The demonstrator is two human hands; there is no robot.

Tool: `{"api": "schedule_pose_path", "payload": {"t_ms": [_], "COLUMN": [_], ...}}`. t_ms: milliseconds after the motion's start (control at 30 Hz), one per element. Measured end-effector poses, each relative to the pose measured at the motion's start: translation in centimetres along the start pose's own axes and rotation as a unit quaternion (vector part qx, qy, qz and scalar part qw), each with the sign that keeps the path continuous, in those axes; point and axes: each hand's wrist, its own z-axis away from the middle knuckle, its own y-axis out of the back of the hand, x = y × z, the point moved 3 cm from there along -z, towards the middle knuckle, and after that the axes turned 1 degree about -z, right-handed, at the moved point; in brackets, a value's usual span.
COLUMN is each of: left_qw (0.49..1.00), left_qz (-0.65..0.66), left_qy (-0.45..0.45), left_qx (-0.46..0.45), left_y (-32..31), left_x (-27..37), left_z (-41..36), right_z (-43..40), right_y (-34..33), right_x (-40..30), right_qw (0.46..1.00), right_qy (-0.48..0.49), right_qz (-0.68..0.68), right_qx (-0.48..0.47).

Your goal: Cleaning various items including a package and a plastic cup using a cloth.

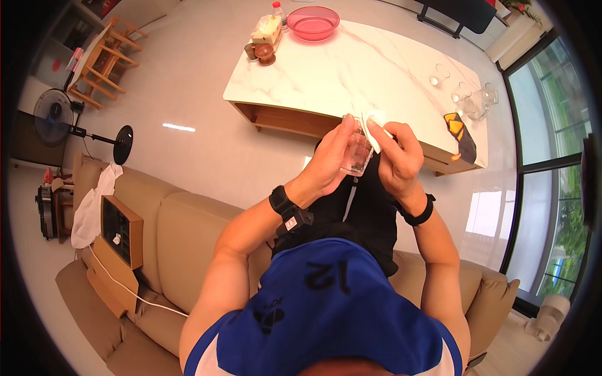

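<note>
A clear drinking glass (356, 157) is held tilted above my lap, just off the table's near edge. My left hand (327, 157) grips it from the side, thumb along the wall near the rim. In my right hand (400, 155) is a folded white tissue or cloth (374, 129), pinched between thumb and fingers against the glass's rim. Part of the tissue overlaps the white tabletop, so its full outline is hard to make out. The fingers behind the glass are partly hidden.
Before me stands a marble-patterned table (324, 75). Toward its far left are a pink plastic basin (313, 23), a tissue box (266, 29) and a bottle (278, 11). A glass pitcher (487, 101), several glasses and a dark-and-yellow cloth item (461, 136) occupy the right end. A sofa (188, 216) lies behind.
</note>
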Motion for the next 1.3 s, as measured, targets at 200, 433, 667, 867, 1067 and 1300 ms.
{"api": "schedule_pose_path", "payload": {"t_ms": [200,433,667,867,1067,1300], "left_qw": [0.998,0.998,0.994,0.998,0.997,0.990], "left_qz": [0.047,0.052,0.099,0.056,0.064,0.134], "left_qy": [0.002,0.030,0.020,0.020,0.039,0.032], "left_qx": [0.043,-0.014,0.036,-0.015,-0.029,0.010], "left_y": [1.2,-0.5,0.4,0.1,1.1,1.1], "left_x": [-0.1,-0.5,0.1,-0.9,-1.7,-1.7], "left_z": [0.1,1.2,1.0,1.6,1.8,1.7], "right_z": [2.3,0.3,2.9,0.9,1.4,4.5], "right_y": [-0.9,0.4,-0.8,-0.2,-0.3,-1.2], "right_x": [-2.7,-0.4,-3.6,-1.4,-0.8,-2.2], "right_qw": [0.990,1.000,0.992,0.999,1.000,0.998], "right_qy": [0.083,0.001,0.082,0.044,-0.009,0.046], "right_qz": [-0.049,0.009,-0.060,-0.007,-0.015,-0.047], "right_qx": [-0.100,-0.002,-0.080,-0.008,0.004,-0.019]}}
